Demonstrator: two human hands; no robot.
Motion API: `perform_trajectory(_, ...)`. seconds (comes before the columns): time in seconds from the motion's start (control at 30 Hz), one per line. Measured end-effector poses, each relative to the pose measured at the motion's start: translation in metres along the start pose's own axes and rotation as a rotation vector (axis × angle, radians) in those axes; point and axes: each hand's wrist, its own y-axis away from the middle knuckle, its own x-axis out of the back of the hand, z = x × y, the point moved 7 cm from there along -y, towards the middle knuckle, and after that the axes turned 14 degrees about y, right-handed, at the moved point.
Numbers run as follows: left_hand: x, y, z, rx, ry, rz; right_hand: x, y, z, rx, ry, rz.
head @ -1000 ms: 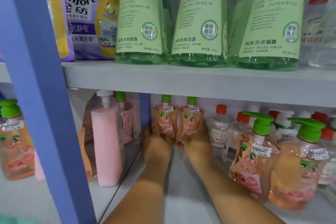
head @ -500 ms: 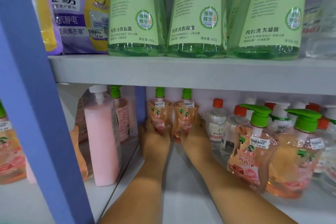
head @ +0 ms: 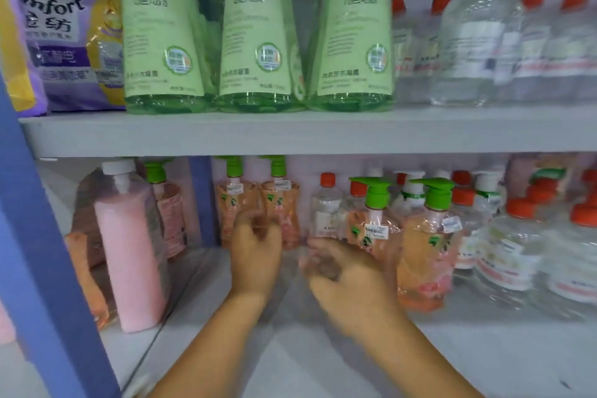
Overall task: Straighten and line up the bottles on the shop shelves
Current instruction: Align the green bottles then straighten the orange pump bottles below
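Two small orange bottles with green pumps, one (head: 233, 199) beside the other (head: 281, 200), stand upright against the back wall of the lower shelf (head: 323, 362). My left hand (head: 256, 255) is just in front of them, its blurred fingers raised over their lower halves, gripping nothing that I can make out. My right hand (head: 345, 275) hovers lower and to the right with fingers loosely curled and empty, next to a front orange pump bottle (head: 371, 229). A second front orange pump bottle (head: 426, 255) stands to its right.
A tall pink bottle (head: 129, 255) stands left of a blue upright (head: 42, 252). Several clear red-capped bottles (head: 517, 255) crowd the right. Three green bottles (head: 161, 42) line the upper shelf (head: 290, 132), with purple pouches (head: 61, 42) to their left.
Both hands have come off the bases of the two back orange bottles and drawn back toward me, the right hand moving right. The view has shifted right and closer.
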Motion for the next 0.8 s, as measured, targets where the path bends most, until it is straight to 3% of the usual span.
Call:
perform_trajectory(0.1,-0.052,0.058,0.024,0.065,0.116,-0.250,0.106,0.056,0.032,-0.034,-0.135,0.459)
perform_trajectory(0.17,-0.089,0.094,0.026,0.131,0.108,-0.422,0.140,0.061,0.075,-0.140,-0.046,0.613)
perform_trajectory(0.23,-0.110,0.111,0.022,0.147,0.060,-0.446,0.134,0.041,0.111,-0.256,0.009,0.503)
perform_trajectory(0.33,-0.117,0.113,0.023,0.116,-0.049,-0.389,0.097,0.019,0.134,-0.283,0.039,0.267)
perform_trajectory(0.47,-0.078,0.110,0.026,0.068,-0.161,-0.293,0.084,0.022,0.130,-0.292,0.078,0.214)
perform_trajectory(0.7,0.037,0.041,0.008,0.052,-0.373,0.025,0.014,0.008,0.074,-0.204,-0.019,-0.048)
perform_trajectory(0.8,0.063,-0.006,-0.023,0.055,-0.411,0.062,-0.029,-0.023,0.042,-0.189,0.001,-0.105)
